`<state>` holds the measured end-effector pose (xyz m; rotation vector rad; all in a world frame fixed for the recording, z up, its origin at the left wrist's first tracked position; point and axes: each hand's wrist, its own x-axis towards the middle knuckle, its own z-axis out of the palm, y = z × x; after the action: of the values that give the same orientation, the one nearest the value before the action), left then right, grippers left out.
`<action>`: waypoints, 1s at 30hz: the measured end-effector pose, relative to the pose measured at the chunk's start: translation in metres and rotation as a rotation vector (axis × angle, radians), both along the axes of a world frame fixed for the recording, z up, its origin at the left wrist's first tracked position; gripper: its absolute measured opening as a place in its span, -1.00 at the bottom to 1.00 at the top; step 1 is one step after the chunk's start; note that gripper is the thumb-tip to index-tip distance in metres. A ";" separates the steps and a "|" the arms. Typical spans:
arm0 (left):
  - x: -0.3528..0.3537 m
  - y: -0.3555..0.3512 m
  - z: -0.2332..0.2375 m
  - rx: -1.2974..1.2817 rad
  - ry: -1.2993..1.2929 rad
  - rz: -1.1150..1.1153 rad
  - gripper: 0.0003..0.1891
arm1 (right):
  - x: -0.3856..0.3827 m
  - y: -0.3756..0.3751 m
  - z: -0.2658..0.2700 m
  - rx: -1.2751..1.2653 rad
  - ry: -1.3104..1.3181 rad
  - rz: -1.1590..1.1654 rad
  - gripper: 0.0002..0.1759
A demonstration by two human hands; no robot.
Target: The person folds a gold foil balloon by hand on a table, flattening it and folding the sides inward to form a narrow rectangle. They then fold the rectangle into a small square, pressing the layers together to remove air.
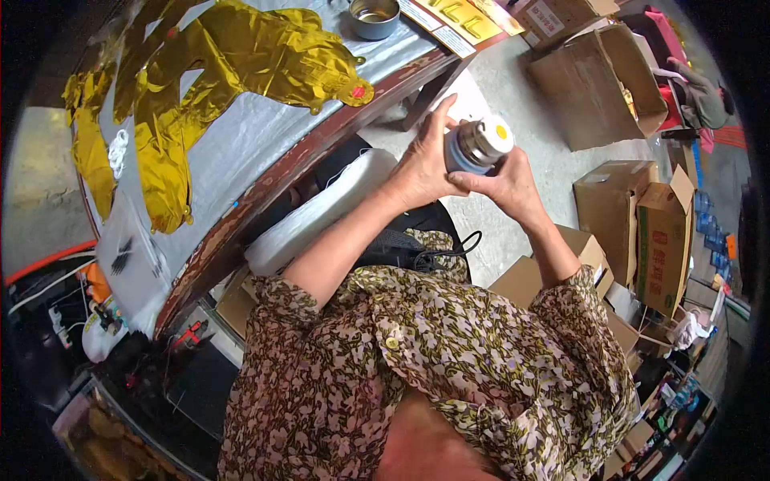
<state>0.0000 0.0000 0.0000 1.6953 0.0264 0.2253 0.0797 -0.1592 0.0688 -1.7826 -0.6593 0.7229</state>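
Two hands on one can [473, 148], held up in the air past the bench [321, 144] edge, over the floor [529, 112].

Left hand [421, 164]: grip wrapped round the blue-grey body, thumb up along the side. Right hand [509, 188]: grip closed from below, fingertips pressed near the metal cap [497, 132]. Cap carries a round yellow sticker and points away from the person, tilted. Whether it is seated tight or already loosened I cannot tell.

Step in hand, as judged: working the cap, with one hand steadying the body and the other at the cap end. A turn of the cap would call for the left grip to stay firm on the body while the right fingers shift fully onto the cap rim; they sit partly on the body now.

Around:
- gold foil [241, 56], crumpled, spread over the grey bench top
- open tin [374, 16] at the far bench edge, beside yellow sheets [465, 20]
- clear bag [124, 256] with dark bits, near bench end
- white roll [321, 212] under the bench, just below the left forearm
- boxes [597, 88] on the floor, several open, more stacked to the right

Nothing stands between the hands and the can — the bench edge is close on the left, the boxes well apart.
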 end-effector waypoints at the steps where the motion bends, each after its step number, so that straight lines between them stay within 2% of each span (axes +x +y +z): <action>1: 0.000 -0.006 -0.001 0.017 -0.003 0.011 0.46 | -0.005 -0.001 0.007 -0.055 -0.041 -0.028 -0.21; 3: 0.000 -0.005 -0.004 0.118 -0.008 0.017 0.43 | -0.006 -0.002 -0.010 -0.111 -0.108 -0.123 -0.41; 5: 0.005 -0.014 0.000 0.392 -0.183 0.124 0.35 | 0.014 -0.012 -0.033 -0.084 -0.134 -0.161 -0.37; 6: 0.003 -0.009 0.008 0.517 -0.212 0.146 0.09 | 0.026 -0.014 -0.039 -0.089 -0.136 -0.184 -0.47; 8: -0.006 0.020 0.029 0.674 -0.244 0.079 -0.24 | 0.055 -0.018 -0.066 -0.113 -0.108 -0.281 -0.56; 9: -0.016 0.039 0.061 0.850 -0.274 0.138 -0.51 | 0.076 -0.024 -0.096 -0.066 -0.104 -0.304 -0.62; 11: -0.031 0.075 0.083 1.001 -0.171 0.355 -0.56 | 0.112 -0.025 -0.144 -0.150 -0.194 -0.358 -0.60; 13: -0.045 0.100 0.092 1.139 0.210 0.458 -0.52 | 0.148 -0.017 -0.194 -0.132 -0.171 -0.417 -0.59; 14: -0.048 0.112 0.083 1.170 0.175 0.468 -0.48 | 0.168 -0.015 -0.221 -0.153 -0.202 -0.478 -0.59; 16: -0.054 0.118 0.062 1.003 0.305 0.439 -0.49 | 0.199 -0.003 -0.258 -0.221 -0.293 -0.545 -0.57; 17: -0.058 0.119 0.051 1.097 0.261 0.416 -0.49 | 0.212 0.007 -0.271 -0.248 -0.360 -0.556 -0.55; 18: -0.055 0.122 0.047 1.214 0.042 0.435 -0.50 | 0.224 0.010 -0.286 -0.120 -0.366 -0.503 -0.51; 19: -0.058 0.121 0.039 1.274 0.110 0.445 -0.52 | 0.223 0.025 -0.279 -0.218 -0.422 -0.605 -0.56; 20: -0.057 0.120 0.044 1.208 0.100 0.467 -0.53 | 0.247 0.023 -0.335 -0.046 -0.523 -0.655 -0.67; 21: -0.055 0.120 0.049 1.136 0.089 0.483 -0.52 | 0.278 0.016 -0.396 -0.151 -0.530 -0.677 -0.82; 23: -0.053 0.125 0.063 1.130 0.065 0.502 -0.50 | 0.302 0.107 -0.407 -0.091 -0.510 -0.582 -0.82; 24: -0.055 0.123 0.063 1.117 0.079 0.501 -0.49 | 0.253 -0.009 -0.414 -0.069 -0.492 -0.549 -0.82; 25: -0.057 0.120 0.054 1.102 0.140 0.475 -0.55 | 0.278 0.106 -0.419 -0.052 -0.473 -0.523 -0.82; 30: -0.056 0.120 0.065 1.048 0.187 0.472 -0.57 | 0.267 0.111 -0.441 -0.008 -0.376 -0.477 -0.83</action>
<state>-0.0559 0.1202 0.0645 2.7391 0.5300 0.4841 0.3466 -0.0479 -0.3718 -2.0007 -0.4424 0.0667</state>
